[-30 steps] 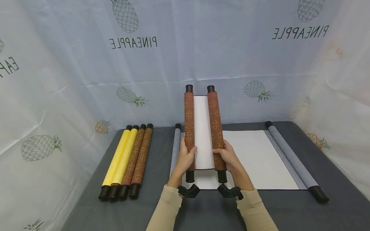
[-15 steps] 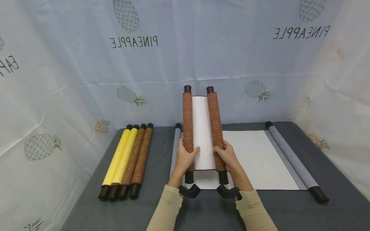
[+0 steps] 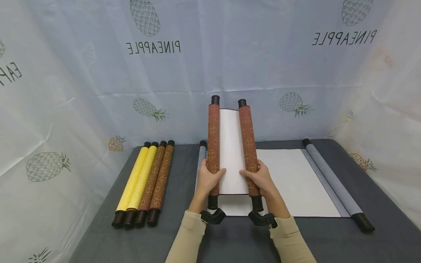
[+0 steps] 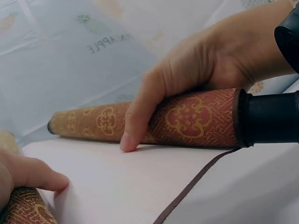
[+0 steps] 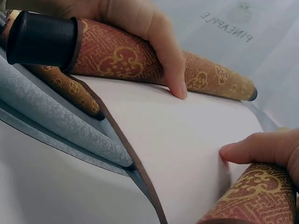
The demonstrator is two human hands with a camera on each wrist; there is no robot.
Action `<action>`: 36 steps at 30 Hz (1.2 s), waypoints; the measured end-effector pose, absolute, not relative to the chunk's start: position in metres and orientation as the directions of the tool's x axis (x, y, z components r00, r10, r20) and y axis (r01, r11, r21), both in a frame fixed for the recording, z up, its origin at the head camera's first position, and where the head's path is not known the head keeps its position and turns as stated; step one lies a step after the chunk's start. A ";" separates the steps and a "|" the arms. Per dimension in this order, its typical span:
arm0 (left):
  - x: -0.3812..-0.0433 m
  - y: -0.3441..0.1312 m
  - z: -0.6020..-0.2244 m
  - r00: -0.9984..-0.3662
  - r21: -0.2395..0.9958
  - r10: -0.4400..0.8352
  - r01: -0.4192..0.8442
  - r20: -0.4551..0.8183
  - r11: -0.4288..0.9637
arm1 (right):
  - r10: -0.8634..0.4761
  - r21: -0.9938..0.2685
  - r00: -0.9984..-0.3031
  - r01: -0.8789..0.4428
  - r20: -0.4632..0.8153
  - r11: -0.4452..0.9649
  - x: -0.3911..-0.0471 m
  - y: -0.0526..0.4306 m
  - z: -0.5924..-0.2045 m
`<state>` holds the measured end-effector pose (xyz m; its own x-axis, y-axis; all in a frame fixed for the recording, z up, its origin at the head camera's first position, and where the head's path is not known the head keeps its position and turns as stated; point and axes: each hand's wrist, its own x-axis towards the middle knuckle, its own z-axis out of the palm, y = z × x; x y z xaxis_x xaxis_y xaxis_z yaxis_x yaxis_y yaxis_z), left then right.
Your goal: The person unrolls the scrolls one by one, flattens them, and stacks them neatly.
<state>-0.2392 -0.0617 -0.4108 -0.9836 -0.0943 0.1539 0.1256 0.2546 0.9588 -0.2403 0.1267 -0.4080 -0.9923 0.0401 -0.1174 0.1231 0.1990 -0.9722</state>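
Note:
A brown patterned scroll (image 3: pixel 213 137) with black end knobs is held up, partly unrolled, showing a strip of white paper (image 3: pixel 229 153) between its two rolls. My left hand (image 3: pixel 208 179) grips the left roll near its lower end, thumb lying over onto the paper. The right roll (image 3: pixel 249 140) is held by my right hand (image 3: pixel 260 179), whose thumb also presses on the white strip. In the right wrist view, the left thumb (image 5: pixel 176 84) bends over its roll onto the paper. Fingers behind both rolls are hidden.
Beneath lies a grey scroll (image 3: pixel 332 177) spread open on the dark table (image 3: pixel 329 241), its white sheet (image 3: pixel 292 182) partly covered by the raised scroll. At left lie two yellow rolled scrolls (image 3: pixel 141 175) beside two brown rolled scrolls (image 3: pixel 162 175). A pineapple-print curtain (image 3: pixel 230 54) surrounds the table.
The two brown rolls have moved slightly apart, the right one shifting right, so the white strip between them is wider. Both hands keep their grip; the other scrolls have not moved.

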 end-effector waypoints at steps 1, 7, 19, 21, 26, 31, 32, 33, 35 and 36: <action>-0.239 -0.062 -0.410 -0.983 0.959 -0.093 0.128 0.156 0.255 | 0.039 -0.971 -0.992 0.126 -0.121 0.203 -0.240 0.128 -0.408; -0.240 -0.063 -0.409 -0.985 0.965 -0.076 0.134 0.155 0.225 | 0.049 -0.960 -0.989 0.144 -0.136 0.240 -0.240 0.134 -0.405; -0.242 -0.069 -0.412 -0.976 0.937 -0.074 0.171 0.203 0.305 | 0.066 -0.961 -0.989 0.142 -0.130 0.237 -0.242 0.140 -0.407; -0.242 -0.070 -0.413 -0.975 0.932 -0.079 0.170 0.206 0.321 | 0.076 -0.960 -0.989 0.144 -0.129 0.239 -0.242 0.140 -0.408; -0.242 -0.071 -0.413 -0.975 0.925 -0.076 0.171 0.208 0.340 | 0.092 -0.956 -0.988 0.147 -0.128 0.255 -0.243 0.141 -0.410; -0.241 -0.074 -0.411 -0.975 0.930 -0.082 0.168 0.205 0.328 | 0.092 -0.951 -0.989 0.137 -0.116 0.278 -0.243 0.142 -0.410; -0.241 -0.075 -0.411 -0.975 0.931 -0.082 0.169 0.206 0.325 | 0.093 -0.950 -0.989 0.138 -0.117 0.279 -0.243 0.142 -0.409; -0.241 -0.076 -0.410 -0.975 0.930 -0.081 0.170 0.206 0.325 | 0.093 -0.950 -0.989 0.141 -0.119 0.277 -0.243 0.142 -0.409; -0.241 -0.078 -0.411 -0.977 0.932 -0.077 0.165 0.200 0.323 | 0.088 -0.951 -0.988 0.150 -0.131 0.272 -0.242 0.143 -0.408; -0.241 -0.079 -0.411 -0.979 0.932 -0.073 0.158 0.192 0.326 | 0.081 -0.950 -0.987 0.155 -0.138 0.271 -0.242 0.143 -0.408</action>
<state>-0.2411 -0.0791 -0.4110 -0.9787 -0.0733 0.1916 0.1580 0.3264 0.9320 -0.2418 0.1430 -0.4077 -0.9872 0.0811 -0.1375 0.1546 0.2711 -0.9500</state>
